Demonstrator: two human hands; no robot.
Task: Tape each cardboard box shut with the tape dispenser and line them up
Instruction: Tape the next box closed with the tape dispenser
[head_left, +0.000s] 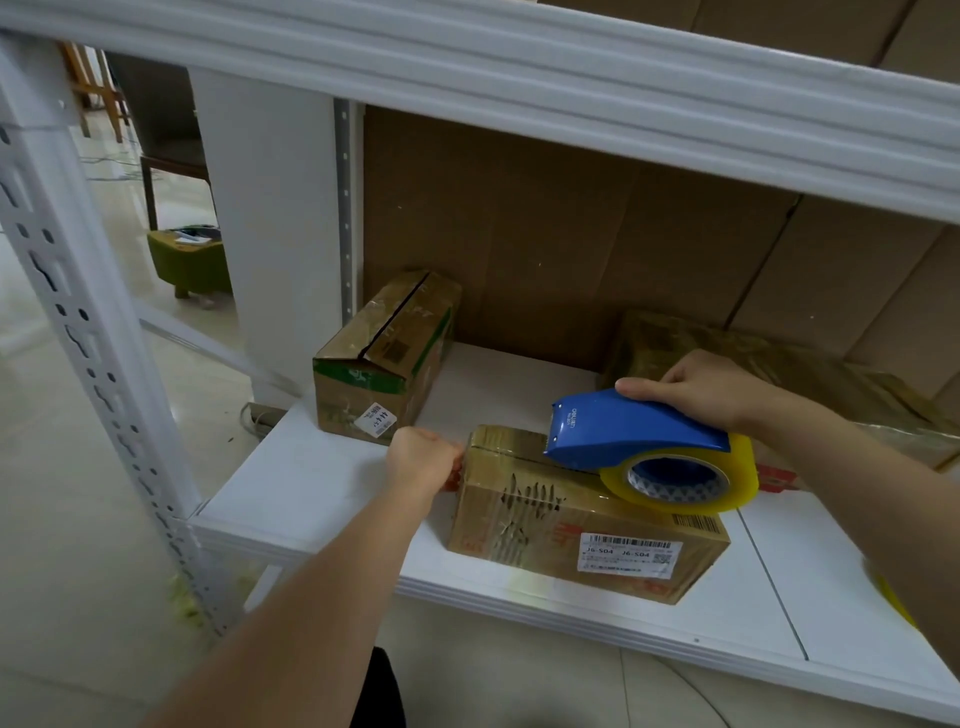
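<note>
On the white shelf (322, 483), near its front edge, sits a cardboard box (587, 525) lying lengthwise, glossy with tape, a white barcode label (629, 555) on its near side. Tape dispenser (631, 431), blue body with a yellowish roll (727, 480) at its right end, rests on top of this box, its nose pointing left toward the box's left end. Right hand (696, 384) grips the dispenser from above, fingers curled over the blue housing, thumb along the far side. Left hand (423, 457) is at the box's left end, fingers curled and pressed against that end face; whether they pinch a tape end there cannot be told.

Second cardboard box (384, 358) stands farther back and to the left on the same shelf, apart from the first, top flaps meeting with a dark seam showing, a small white sticker (375, 417) on its near end. Third box (753, 364), partly hidden behind the right hand and forearm, lies at far right against the brown cardboard backing (571, 234).

White perforated shelf upright (78, 322) runs down the left. Upper shelf rail (519, 73) crosses the top. Beyond the rack at far left: a green stool (187, 262) on pale tiled floor (52, 467).
</note>
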